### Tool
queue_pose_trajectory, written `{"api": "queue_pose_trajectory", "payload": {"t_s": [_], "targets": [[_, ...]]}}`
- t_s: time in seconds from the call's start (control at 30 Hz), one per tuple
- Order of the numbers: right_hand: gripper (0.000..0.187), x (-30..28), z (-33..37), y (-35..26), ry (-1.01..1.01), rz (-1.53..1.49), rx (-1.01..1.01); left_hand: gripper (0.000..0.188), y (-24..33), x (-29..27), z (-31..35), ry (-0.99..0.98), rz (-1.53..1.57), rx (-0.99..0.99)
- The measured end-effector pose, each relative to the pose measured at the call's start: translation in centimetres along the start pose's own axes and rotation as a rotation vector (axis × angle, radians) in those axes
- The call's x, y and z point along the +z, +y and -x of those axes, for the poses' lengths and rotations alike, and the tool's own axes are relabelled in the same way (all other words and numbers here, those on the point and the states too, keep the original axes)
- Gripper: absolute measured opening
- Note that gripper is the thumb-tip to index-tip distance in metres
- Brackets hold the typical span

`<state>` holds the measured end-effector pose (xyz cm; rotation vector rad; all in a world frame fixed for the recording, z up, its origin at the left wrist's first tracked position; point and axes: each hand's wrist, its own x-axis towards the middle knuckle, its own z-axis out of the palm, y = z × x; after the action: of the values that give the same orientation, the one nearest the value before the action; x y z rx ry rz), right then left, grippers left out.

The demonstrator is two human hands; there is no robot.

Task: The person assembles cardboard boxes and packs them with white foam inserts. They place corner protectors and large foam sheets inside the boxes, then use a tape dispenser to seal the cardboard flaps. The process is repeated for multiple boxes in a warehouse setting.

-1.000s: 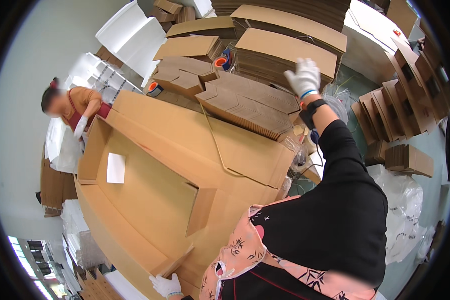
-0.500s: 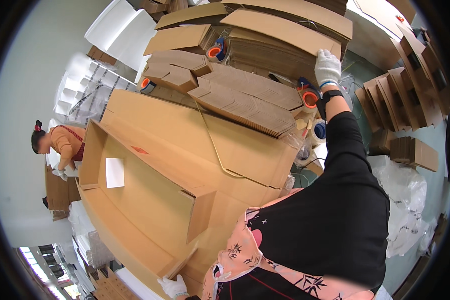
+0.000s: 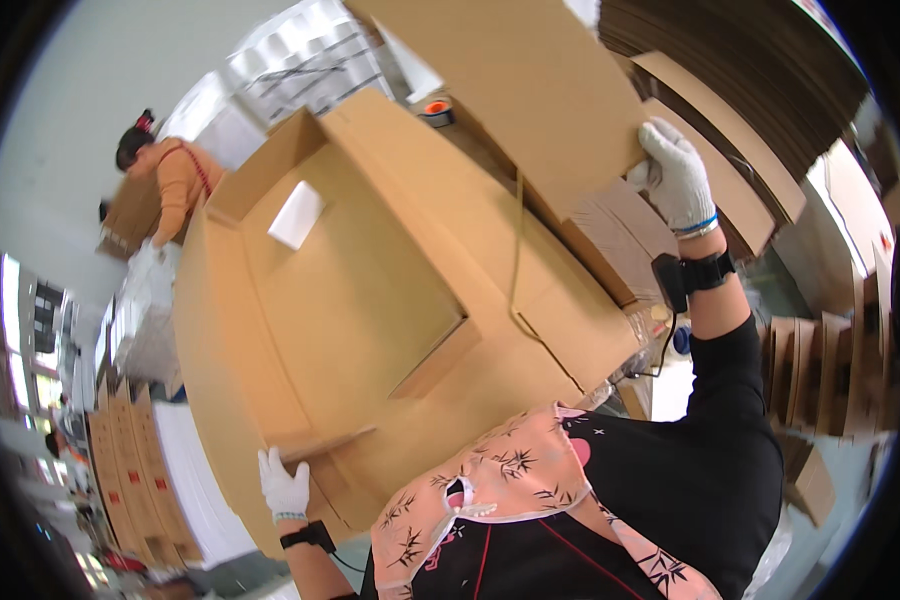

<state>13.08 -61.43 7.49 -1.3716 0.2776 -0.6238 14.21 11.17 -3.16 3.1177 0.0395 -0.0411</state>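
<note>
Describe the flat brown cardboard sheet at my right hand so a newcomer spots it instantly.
Start from the large, open brown cardboard box in the middle. Up and right of it, the white-gloved right hand grips the edge of a broad, flat brown cardboard sheet reaching the picture's top. Unlike the stacked brown cardboard pieces to its right, this one is held.

I get a bright feed, with windows (image 3: pixel 11 300) glaring white at far left and soft shadows inside the carton (image 3: pixel 360 260). Straight edges bow toward the black rim, where background detail blurs.
</note>
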Motion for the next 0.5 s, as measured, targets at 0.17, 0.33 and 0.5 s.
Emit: {"api": "queue_pose_trajectory", "payload": {"t_s": [0.17, 0.33, 0.5], "targets": [[0.031, 13.3, 3.1, 1.0, -0.432, -0.218, 0.187, 0.067, 1.2, -2.1, 1.8, 0.194, 0.615, 0.031], [0.030, 23.3, 7.3, 3.1, -0.821, 0.063, 0.345, 0.060, 1.4, -5.3, 2.3, 0.065, 2.109, 0.415], [0.040, 27.6, 9.2, 4.2, -1.116, 0.287, 0.302, 0.049, 3.4, -7.1, 2.6, 0.572, 2.090, -0.164]]}}
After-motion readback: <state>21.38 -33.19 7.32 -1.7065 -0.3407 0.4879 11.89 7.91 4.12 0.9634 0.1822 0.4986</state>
